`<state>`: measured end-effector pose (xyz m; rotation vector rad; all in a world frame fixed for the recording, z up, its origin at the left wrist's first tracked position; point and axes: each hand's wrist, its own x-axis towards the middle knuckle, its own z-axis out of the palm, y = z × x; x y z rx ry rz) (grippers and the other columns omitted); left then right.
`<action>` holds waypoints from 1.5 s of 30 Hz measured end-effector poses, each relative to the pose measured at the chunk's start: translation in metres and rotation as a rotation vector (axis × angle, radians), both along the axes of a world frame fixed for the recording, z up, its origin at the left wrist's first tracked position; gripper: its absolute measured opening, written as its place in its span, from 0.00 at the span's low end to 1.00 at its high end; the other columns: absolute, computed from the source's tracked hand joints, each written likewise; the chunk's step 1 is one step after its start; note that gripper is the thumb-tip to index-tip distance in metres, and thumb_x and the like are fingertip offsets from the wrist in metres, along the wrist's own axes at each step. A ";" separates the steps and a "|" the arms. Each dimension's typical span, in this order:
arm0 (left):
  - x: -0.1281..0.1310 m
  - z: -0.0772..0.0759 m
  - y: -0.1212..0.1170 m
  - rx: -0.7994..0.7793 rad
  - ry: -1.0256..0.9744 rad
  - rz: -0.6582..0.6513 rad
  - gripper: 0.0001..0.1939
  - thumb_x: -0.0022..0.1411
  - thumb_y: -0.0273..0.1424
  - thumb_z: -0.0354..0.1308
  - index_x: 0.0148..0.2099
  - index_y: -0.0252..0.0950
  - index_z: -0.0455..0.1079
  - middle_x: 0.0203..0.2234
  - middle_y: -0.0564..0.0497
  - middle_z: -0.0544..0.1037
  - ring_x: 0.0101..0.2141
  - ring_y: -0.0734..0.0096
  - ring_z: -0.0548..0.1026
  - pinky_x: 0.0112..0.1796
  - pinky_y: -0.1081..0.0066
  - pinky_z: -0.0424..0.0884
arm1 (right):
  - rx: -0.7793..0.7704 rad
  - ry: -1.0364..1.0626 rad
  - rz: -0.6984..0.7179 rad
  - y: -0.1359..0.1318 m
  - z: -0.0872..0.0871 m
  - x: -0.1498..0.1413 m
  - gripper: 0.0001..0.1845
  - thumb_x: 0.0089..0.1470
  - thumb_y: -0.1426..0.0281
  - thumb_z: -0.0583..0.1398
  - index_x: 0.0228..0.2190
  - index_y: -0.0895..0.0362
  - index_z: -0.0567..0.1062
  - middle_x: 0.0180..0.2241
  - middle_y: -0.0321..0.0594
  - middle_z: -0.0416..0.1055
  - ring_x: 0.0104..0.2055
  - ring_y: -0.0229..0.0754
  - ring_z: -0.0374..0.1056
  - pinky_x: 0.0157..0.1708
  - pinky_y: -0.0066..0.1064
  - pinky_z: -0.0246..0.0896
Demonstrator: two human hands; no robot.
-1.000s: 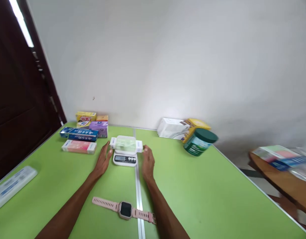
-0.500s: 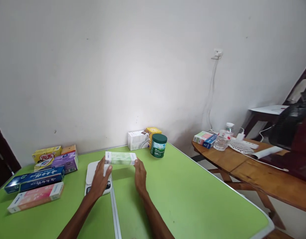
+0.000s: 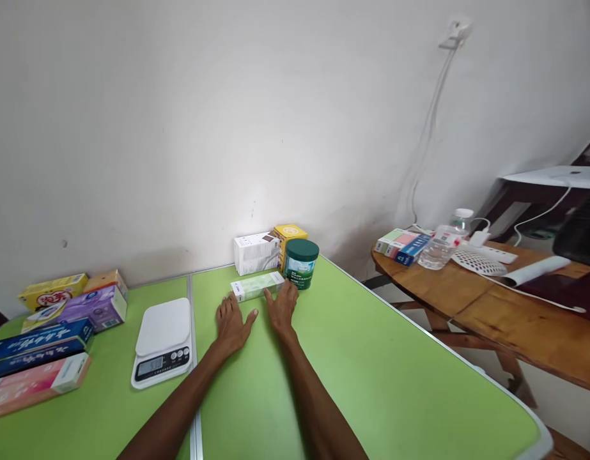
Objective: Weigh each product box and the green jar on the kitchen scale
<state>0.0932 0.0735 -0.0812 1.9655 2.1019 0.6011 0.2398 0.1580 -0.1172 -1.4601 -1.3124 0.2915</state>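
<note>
A long white-and-green box [image 3: 257, 285], shaped like a toothpaste box, lies flat on the green table in front of a white carton [image 3: 256, 253] and a dark green lidded canister [image 3: 301, 263]. At its left end is my left hand [image 3: 233, 326], open, with the fingers stretched forward and the thumb apart. My right hand [image 3: 281, 306] is closed round the right end, its thumb at the near side and its fingers by the end face, close to the canister. Left of my hands stands a white kitchen scale [image 3: 164, 329] with a lit display and nothing on its plate.
On the left lie a yellow box [image 3: 52, 291], a purple box [image 3: 94, 308], blue boxes [image 3: 40, 345] and a pink box [image 3: 38, 383]. A yellow carton [image 3: 291, 233] stands behind the canister. The wooden table [image 3: 486, 306] at right holds a plastic bottle [image 3: 441, 246] and small boxes.
The white-and-green box went from raised between both hands beside the scale to the tabletop before the white carton and canister. My left hand's fingers have straightened. The view has shifted right.
</note>
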 end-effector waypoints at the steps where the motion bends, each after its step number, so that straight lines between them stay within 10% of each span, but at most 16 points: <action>1: 0.003 0.001 0.008 -0.010 0.015 0.000 0.48 0.72 0.53 0.45 0.77 0.18 0.45 0.74 0.21 0.57 0.76 0.37 0.54 0.71 0.44 0.50 | 0.004 -0.018 0.005 0.002 -0.001 -0.001 0.34 0.62 0.57 0.58 0.63 0.62 0.68 0.61 0.64 0.65 0.66 0.68 0.60 0.64 0.60 0.61; 9: 0.014 -0.001 0.061 0.013 0.061 0.018 0.49 0.72 0.52 0.45 0.77 0.16 0.45 0.73 0.19 0.57 0.75 0.36 0.54 0.71 0.43 0.51 | -0.007 -0.085 0.038 0.022 -0.010 -0.004 0.33 0.61 0.60 0.55 0.63 0.64 0.70 0.63 0.63 0.69 0.67 0.62 0.62 0.67 0.55 0.59; 17: 0.012 -0.010 0.059 0.062 -0.031 -0.040 0.49 0.72 0.52 0.45 0.78 0.15 0.44 0.74 0.19 0.55 0.76 0.34 0.50 0.72 0.42 0.44 | -0.111 -0.113 0.122 0.022 -0.006 -0.003 0.36 0.58 0.61 0.56 0.63 0.66 0.72 0.68 0.63 0.66 0.72 0.63 0.58 0.70 0.56 0.52; 23: 0.009 0.001 0.029 -0.008 -0.220 -0.089 0.51 0.70 0.54 0.46 0.78 0.19 0.45 0.76 0.22 0.50 0.77 0.35 0.46 0.73 0.41 0.42 | -0.134 -0.095 0.162 -0.003 0.014 -0.001 0.37 0.55 0.55 0.56 0.57 0.70 0.74 0.64 0.69 0.70 0.70 0.65 0.61 0.71 0.56 0.53; 32: -0.040 0.069 -0.084 -0.248 -0.563 -0.260 0.61 0.65 0.63 0.51 0.80 0.23 0.40 0.77 0.24 0.49 0.76 0.31 0.52 0.71 0.41 0.55 | -0.359 -0.126 0.322 -0.089 0.022 0.026 0.52 0.43 0.33 0.58 0.55 0.60 0.76 0.59 0.65 0.74 0.60 0.68 0.71 0.63 0.59 0.63; 36: -0.097 0.083 -0.139 0.217 -0.623 -0.073 0.49 0.70 0.56 0.52 0.80 0.31 0.48 0.76 0.32 0.57 0.75 0.42 0.57 0.72 0.45 0.56 | -0.294 -0.030 0.425 -0.119 0.065 -0.030 0.48 0.46 0.37 0.61 0.56 0.60 0.76 0.57 0.60 0.77 0.58 0.65 0.74 0.61 0.56 0.66; 40: -0.195 0.076 -0.173 0.661 -0.492 0.392 0.42 0.73 0.48 0.52 0.79 0.32 0.48 0.76 0.32 0.56 0.76 0.47 0.53 0.75 0.47 0.50 | -0.176 0.049 0.719 -0.160 0.110 -0.145 0.39 0.54 0.42 0.62 0.56 0.57 0.77 0.59 0.55 0.77 0.58 0.60 0.75 0.60 0.54 0.68; 45: -0.319 0.032 -0.214 0.759 -0.414 0.981 0.44 0.71 0.49 0.53 0.76 0.26 0.50 0.74 0.24 0.57 0.75 0.40 0.54 0.73 0.42 0.50 | -0.333 0.147 1.114 -0.211 0.084 -0.284 0.38 0.57 0.43 0.64 0.60 0.53 0.76 0.61 0.51 0.76 0.63 0.60 0.72 0.62 0.54 0.68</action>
